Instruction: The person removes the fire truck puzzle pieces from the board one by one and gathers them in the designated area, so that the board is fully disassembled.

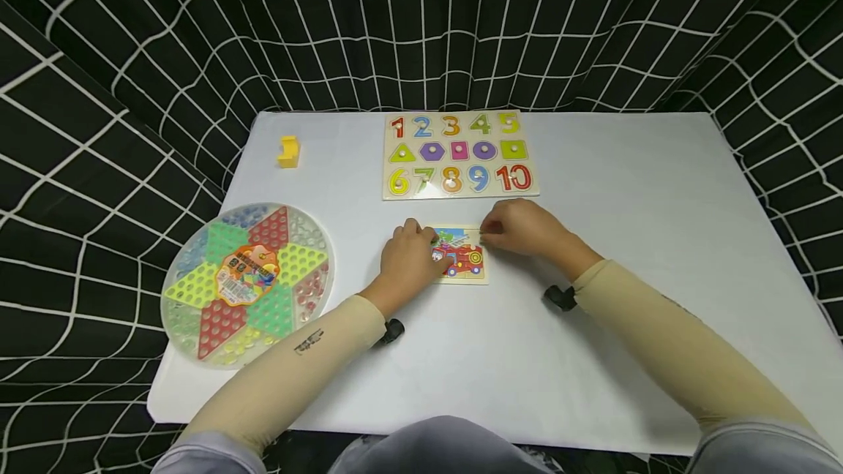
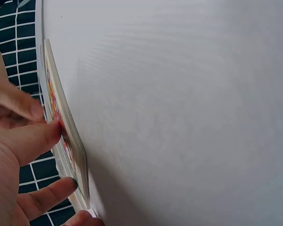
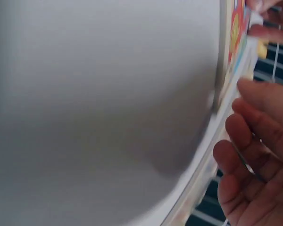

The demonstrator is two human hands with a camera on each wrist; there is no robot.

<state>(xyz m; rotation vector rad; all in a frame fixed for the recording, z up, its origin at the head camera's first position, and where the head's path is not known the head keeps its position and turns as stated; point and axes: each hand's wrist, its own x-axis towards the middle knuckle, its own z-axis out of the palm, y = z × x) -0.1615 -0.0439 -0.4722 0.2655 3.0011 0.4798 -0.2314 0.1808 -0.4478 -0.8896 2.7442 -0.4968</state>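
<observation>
A small wooden puzzle (image 1: 469, 269) with a red vehicle picture lies flat on the table. My left hand (image 1: 411, 258) rests at its left side, thumb and a finger touching the picture face; the left wrist view shows these fingers spread on the puzzle (image 2: 68, 122). At the upper right corner, the fingertips of my right hand (image 1: 523, 229) are close together beside the edge. In the right wrist view, the right hand (image 3: 262, 150) has loosely bent fingers with nothing visible in them, just off the puzzle (image 3: 224, 56). Whether it touches the edge I cannot tell.
A wooden number and shape board (image 1: 435, 167) lies behind the puzzle. At the left is a round star-patterned board (image 1: 197, 251) with a label in its middle. A yellow block (image 1: 288, 152) stands at the back left of the white table (image 1: 632, 189).
</observation>
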